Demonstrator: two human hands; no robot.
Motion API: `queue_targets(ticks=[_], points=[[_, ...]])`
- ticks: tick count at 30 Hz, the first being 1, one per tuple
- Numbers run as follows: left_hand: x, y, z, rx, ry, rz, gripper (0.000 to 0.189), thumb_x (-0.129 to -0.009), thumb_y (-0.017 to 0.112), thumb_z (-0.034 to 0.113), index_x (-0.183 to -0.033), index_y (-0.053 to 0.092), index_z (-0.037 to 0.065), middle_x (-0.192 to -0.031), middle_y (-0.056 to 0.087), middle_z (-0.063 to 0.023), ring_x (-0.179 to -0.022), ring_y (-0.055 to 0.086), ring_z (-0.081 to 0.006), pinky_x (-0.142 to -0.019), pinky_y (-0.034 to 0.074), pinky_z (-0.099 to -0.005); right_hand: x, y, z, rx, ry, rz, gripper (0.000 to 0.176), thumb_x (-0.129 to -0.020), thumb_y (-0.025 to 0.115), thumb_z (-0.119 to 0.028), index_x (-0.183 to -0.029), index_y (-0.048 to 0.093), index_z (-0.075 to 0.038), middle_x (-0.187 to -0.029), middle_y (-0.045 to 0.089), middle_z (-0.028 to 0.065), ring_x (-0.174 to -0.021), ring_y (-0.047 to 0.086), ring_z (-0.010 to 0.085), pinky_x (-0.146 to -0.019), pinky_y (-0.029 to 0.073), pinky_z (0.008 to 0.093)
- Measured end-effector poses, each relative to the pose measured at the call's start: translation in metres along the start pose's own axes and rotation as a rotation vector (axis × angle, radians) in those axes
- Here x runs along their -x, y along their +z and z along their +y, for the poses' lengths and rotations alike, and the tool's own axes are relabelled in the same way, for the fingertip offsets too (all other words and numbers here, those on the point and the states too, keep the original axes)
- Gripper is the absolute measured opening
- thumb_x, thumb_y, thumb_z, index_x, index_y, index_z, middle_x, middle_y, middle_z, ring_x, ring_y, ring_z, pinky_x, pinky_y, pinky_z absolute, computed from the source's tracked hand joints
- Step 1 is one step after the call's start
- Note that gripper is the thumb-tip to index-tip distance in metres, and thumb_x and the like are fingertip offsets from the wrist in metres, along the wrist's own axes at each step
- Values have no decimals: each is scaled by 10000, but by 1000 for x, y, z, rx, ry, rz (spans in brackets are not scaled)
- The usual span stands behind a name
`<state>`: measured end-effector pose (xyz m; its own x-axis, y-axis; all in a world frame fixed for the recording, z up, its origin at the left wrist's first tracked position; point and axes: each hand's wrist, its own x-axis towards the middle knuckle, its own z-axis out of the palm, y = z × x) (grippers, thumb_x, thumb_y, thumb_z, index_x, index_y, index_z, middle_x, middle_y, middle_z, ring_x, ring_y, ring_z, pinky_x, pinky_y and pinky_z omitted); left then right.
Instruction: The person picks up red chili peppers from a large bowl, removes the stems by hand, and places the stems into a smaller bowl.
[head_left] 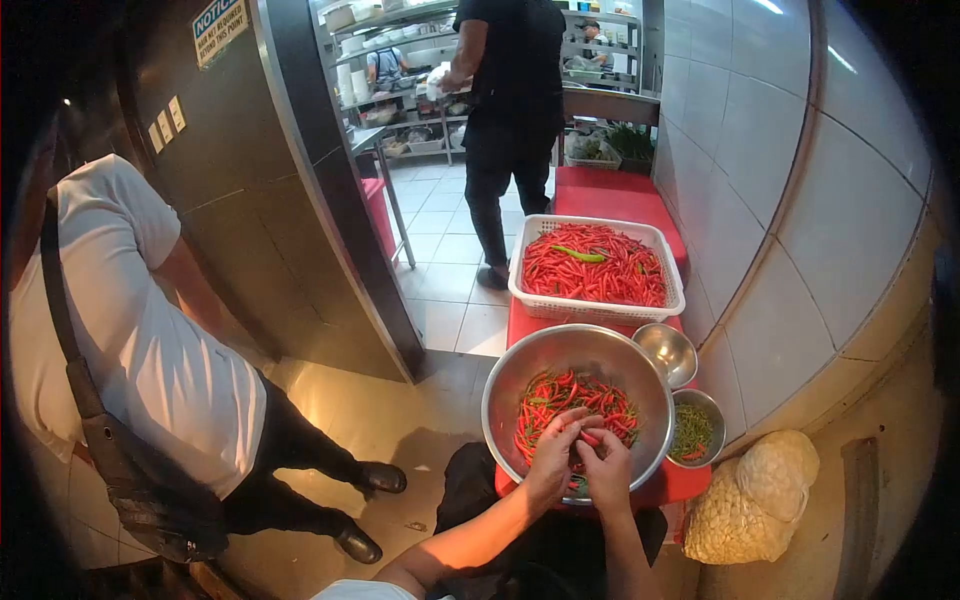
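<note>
The left hand (553, 452) and right hand (608, 468) meet, fingers closed on one red chilli (591, 437) pinched between them. The chilli heap (575, 395) lies just beyond the fingertips, inside the steel bowl (520, 365).

Chilli (591, 438) mostly behind left hand (553, 458)

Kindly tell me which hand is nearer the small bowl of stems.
Right. The right hand is beside the small bowl; the left hand is beyond it, farther away.
</note>
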<state>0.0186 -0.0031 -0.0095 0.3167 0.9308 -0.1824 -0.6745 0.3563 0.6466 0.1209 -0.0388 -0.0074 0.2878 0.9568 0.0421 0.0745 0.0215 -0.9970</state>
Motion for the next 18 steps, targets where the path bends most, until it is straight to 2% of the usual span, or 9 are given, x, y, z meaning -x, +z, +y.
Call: queue_targets(ticks=[1, 4, 5, 8, 9, 12, 13, 18], points=[[0, -2, 0, -14, -4, -1, 325, -1043, 449, 138, -1340, 465, 8, -1243, 634, -159, -1028, 652, -207, -802, 568, -310, 2, 1, 1, -19, -12, 3, 188, -908, 671, -76, -1046, 692, 51, -950, 713, 94, -832, 679, 133, -697, 556, 277], [3, 3, 8, -3, -31, 24, 332, -1040, 460, 152, -1341, 464, 13, -1235, 640, -155, -946, 660, -187, -748, 573, -288, 1, -5, -7, -86, 171, -64, 251, -912, 668, -76, -1120, 677, 65, -943, 717, 94, -809, 685, 127, -668, 568, 277], [6, 4, 11, -12, -19, 4, 343, -1046, 455, 200, -1339, 470, 22, -1245, 638, -159, -939, 659, -189, -721, 569, -309, -1, -8, 2, -70, 146, -62, 256, -923, 659, -73, -1140, 674, 62, -910, 712, 88, -755, 680, 126, -664, 579, 274], [5, -1, 20, 115, -65, -64, 344, -1049, 440, 253, -1316, 461, 37, -1210, 648, -154, -874, 626, -179, -651, 490, -288, 2, -12, -14, -251, 203, -82, 232, -934, 646, -73, -1127, 683, 51, -891, 704, 83, -729, 673, 123, -654, 584, 263], [4, -2, 21, 84, -49, -51, 390, -1068, 381, 304, -1319, 469, 19, -1249, 634, -179, -991, 642, -233, -775, 528, -339, 2, -14, -15, -306, 212, -78, 213, -943, 638, -71, -1116, 682, 45, -877, 694, 69, -707, 658, 115, -648, 580, 257], [3, 2, 24, 146, -18, -46, 430, -1078, 343, 327, -1331, 474, 4, -1297, 612, -203, -1147, 616, -283, -952, 509, -392, 6, -25, -26, -407, 230, -87, 207, -949, 636, -77, -1115, 678, 41, -872, 688, 63, -716, 652, 114, -656, 575, 251], [2, 1, 24, 108, -10, -66, 465, -1082, 322, 345, -1339, 474, -12, -1327, 595, -217, -1255, 564, -313, -1074, 443, -428, 7, -29, -25, -371, 236, -80, 192, -958, 625, -91, -1106, 680, 19, -901, 695, 62, -730, 647, 119, -679, 550, 259], [3, 15, 27, 114, -54, -31, 487, -1082, 312, 365, -1337, 477, -16, -1319, 605, -214, -1237, 576, -308, -1065, 443, -422, 13, -45, -31, -432, 235, -33, 192, -957, 629, -85, -1103, 675, 31, -879, 691, 66, -720, 653, 122, -672, 553, 255]])
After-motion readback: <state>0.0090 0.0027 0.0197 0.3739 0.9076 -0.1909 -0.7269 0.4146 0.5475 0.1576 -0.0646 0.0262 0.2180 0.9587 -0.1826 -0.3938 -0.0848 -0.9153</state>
